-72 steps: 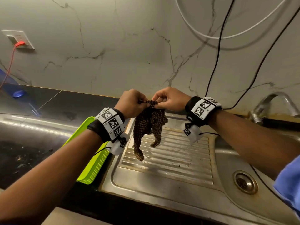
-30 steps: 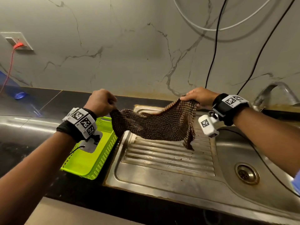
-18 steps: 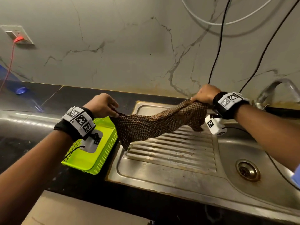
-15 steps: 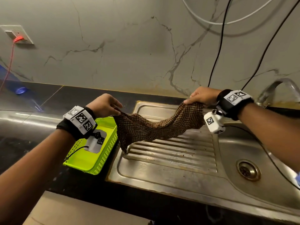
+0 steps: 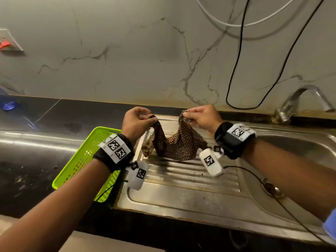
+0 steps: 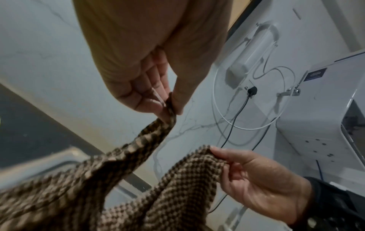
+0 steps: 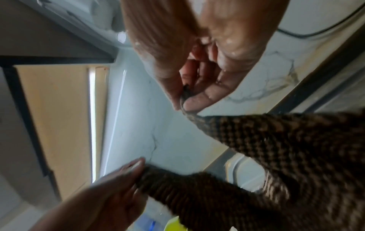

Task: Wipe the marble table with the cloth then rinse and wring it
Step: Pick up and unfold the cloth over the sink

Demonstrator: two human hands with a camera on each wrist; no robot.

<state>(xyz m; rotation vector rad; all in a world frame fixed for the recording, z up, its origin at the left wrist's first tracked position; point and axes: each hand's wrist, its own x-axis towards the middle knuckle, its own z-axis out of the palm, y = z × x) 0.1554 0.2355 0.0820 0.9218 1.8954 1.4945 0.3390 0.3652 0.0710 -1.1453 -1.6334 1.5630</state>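
Head cam sits up high, looking forward and down over both forearms at the sink [image 5: 181, 193] and the marble wall behind it, so it gets the widest look. Left wrist cam is super close, aimed along the left grip [image 6: 142, 87] up toward the wall. Right wrist cam does the same along the right grip [image 7: 197, 87]. All three share the cloth [image 5: 174, 144] hanging between both grips.

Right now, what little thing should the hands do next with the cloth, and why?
Probably bring the two corners together to fold it. The left hand and right hand each pinch a top corner of the cloth, which sags between them over the ribbed part of the sink. No water shows at the tap, so rinsing seems done.
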